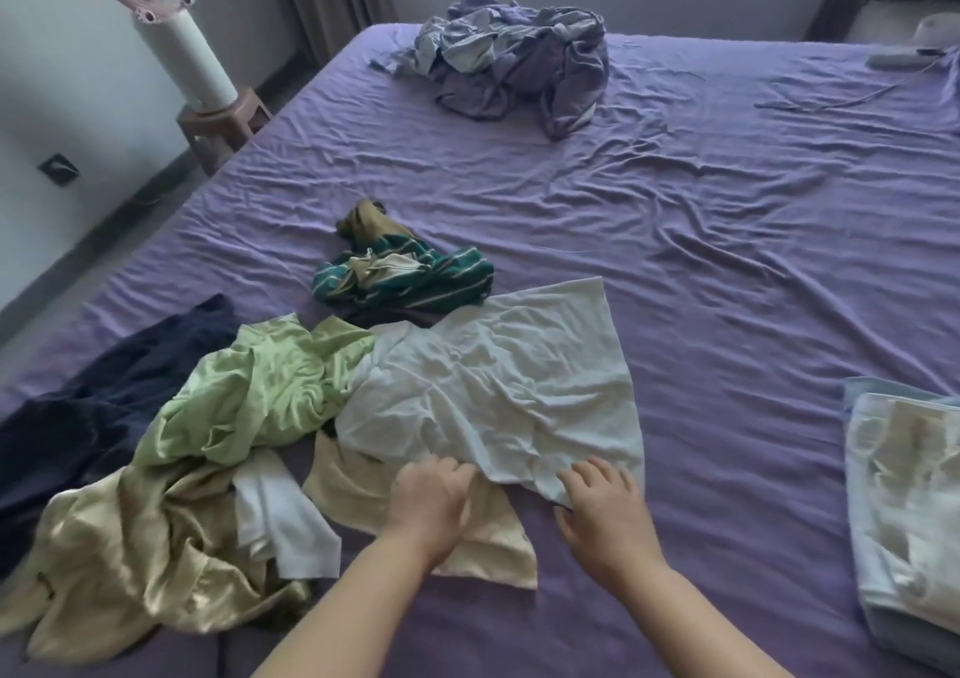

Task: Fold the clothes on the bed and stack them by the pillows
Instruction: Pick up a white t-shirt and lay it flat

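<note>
Low in the frame's centre, the left hand (431, 500) and right hand (597, 500) grasp the near hem of the pale garment (498, 381) (spread wrinkled on the purple bed (727, 261)), fingers seemingly curled into the cloth; unfolded clothes (208, 417) lie lower left.

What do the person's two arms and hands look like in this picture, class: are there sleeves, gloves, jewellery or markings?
Both forearms enter from the bottom edge and are bare: no sleeves show anywhere up to the frame edge. The left hand and the right hand wear no gloves. No ring, watch, bracelet or marking is visible on either wrist or on the fingers that show.
</note>
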Demonstrator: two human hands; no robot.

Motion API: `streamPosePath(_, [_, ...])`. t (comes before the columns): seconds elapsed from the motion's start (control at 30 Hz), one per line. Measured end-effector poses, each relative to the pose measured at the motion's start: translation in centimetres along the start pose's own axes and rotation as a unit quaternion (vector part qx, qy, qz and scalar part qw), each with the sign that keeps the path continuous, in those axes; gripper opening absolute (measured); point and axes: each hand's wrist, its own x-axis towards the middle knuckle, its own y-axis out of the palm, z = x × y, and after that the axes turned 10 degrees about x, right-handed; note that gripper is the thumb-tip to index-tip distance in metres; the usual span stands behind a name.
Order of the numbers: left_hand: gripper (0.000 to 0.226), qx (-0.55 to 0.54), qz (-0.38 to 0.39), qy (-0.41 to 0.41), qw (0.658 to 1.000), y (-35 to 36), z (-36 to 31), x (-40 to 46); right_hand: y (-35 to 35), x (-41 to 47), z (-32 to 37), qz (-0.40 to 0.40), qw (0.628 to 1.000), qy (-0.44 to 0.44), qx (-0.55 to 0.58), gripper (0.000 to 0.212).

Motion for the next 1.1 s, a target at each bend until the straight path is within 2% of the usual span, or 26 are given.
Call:
streamPosePath(0.27, [0.043,-0.049,-0.025,-0.053,0.997,3.6,6.7,3.9,5.3,6.2,4.7,0.041,0.998,0.032,-0.022,0.041])
streamPosePath(0.37, [0.045,-0.036,-0.04,-0.059,0.997,4.7,7.5,4.4,6.1,6.4,5.6,0.008,0.999,0.041,-0.016,0.022])
streamPosePath(0.5, [0.027,-0.036,-0.058,-0.053,0.996,4.6,8.0,4.6,5.9,5.9,5.2,-0.064,0.998,0.006,0.01,0.026])
streamPosePath(0.6, [0.016,-0.101,-0.064,-0.04,0.992,3.5,8.7,3.8,4.8,5.2,4.6,-0.039,0.997,0.002,0.06,0.016])
streamPosePath(0.73, [0.018,-0.227,-0.047,-0.047,0.972,0.0,8.6,1.0,1.5,3.7,5.2,-0.007,0.995,-0.01,0.098,0.022])
streamPosePath(0.8, [0.018,-0.304,-0.053,-0.062,0.949,-2.7,8.3,-0.5,-0.7,2.9,6.2,-0.01,0.995,-0.019,0.102,0.024])
streamPosePath(0.87, [0.016,-0.397,-0.062,-0.071,0.913,-5.8,7.9,-1.9,-3.1,1.9,7.1,-0.025,0.992,-0.012,0.124,0.015])
streamPosePath(0.9, [0.015,-0.438,-0.067,-0.07,0.894,-7.4,7.5,-2.6,-4.3,1.2,7.8,-0.034,0.989,-0.008,0.144,0.016])
streamPosePath(1.0, [0.012,-0.487,-0.084,-0.038,0.869,-12.5,5.3,-4.6,-8.0,-1.1,10.1,-0.051,0.975,-0.064,0.205,0.068])
streamPosePath(1.03, [0.01,-0.495,-0.088,-0.024,0.864,-14.1,4.4,-5.3,-9.2,-2.0,10.9,-0.052,0.97,-0.097,0.218,0.077])
streamPosePath(1.1, [0.011,-0.526,-0.094,-0.006,0.845,-16.9,2.6,-7.1,-11.6,-3.8,12.3,-0.073,0.961,-0.125,0.236,0.075])
